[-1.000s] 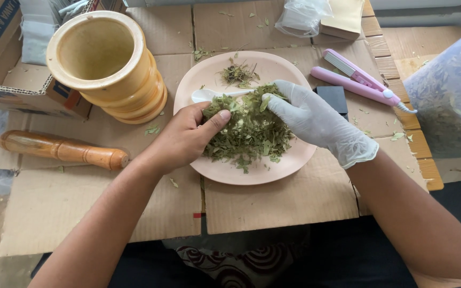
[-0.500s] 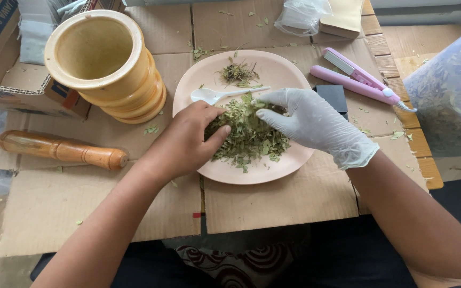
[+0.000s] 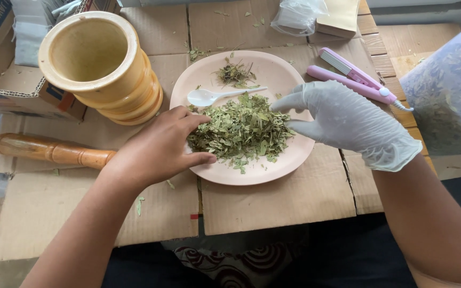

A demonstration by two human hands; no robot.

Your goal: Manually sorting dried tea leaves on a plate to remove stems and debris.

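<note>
Nearest the camera, both forearms reach out over flattened cardboard (image 3: 273,197) that covers the worktop. The bare left hand (image 3: 156,152) is cupped, fingers curled against the near-left edge of a heap of dried green leaves (image 3: 241,130), touching it without clearly pinching anything. The right hand (image 3: 342,120), in a thin white glove, hovers loosely spread at the heap's right side, fingertips just at its fringe and closed on nothing. The leaves lie between the two hands, on a pale pink plate (image 3: 289,160).

Just beyond the left fingers lies a white plastic spoon (image 3: 209,96), and past that a smaller tuft of stems (image 3: 234,73) near the plate's far rim. Left of the left hand lie a wooden pestle (image 3: 49,149) and, farther off, a tall wooden mortar (image 3: 97,64). Beyond the right hand sits a pink clamp-like tool (image 3: 353,74), and to its right a clear bag of more leaves (image 3: 449,90).

The heap runs close to the plate's near rim, so in my judgement a sweep from either hand could push flakes onto the cardboard, where a few scraps already lie; a nudged spoon could scatter more.

The bag and the boxes at the left are cut off by the frame, the mortar's bottom cannot be seen, and whether the left fingers grip any leaves is hard to tell.
</note>
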